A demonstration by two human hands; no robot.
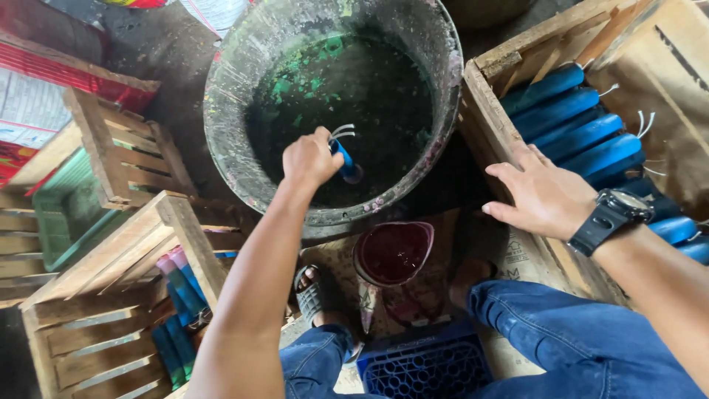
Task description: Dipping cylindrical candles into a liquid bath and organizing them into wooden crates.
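Observation:
My left hand (310, 157) grips a blue candle (346, 162) by its top, white wicks sticking out above my fingers. The candle's lower end dips into dark green liquid inside a large round grimy vat (229, 148). My right hand (539, 193), with a black watch on the wrist, rests flat and open on the edge of a wooden crate (484, 96) at the right. That crate holds several blue candles (583, 137) lying side by side with white wicks.
A wooden crate (125, 258) at lower left holds pink and teal candles (177, 295). A small pot of dark red liquid (393, 253) stands between my sandalled feet. A blue plastic crate (425, 366) sits below my knees. More wooden crates stand at the left.

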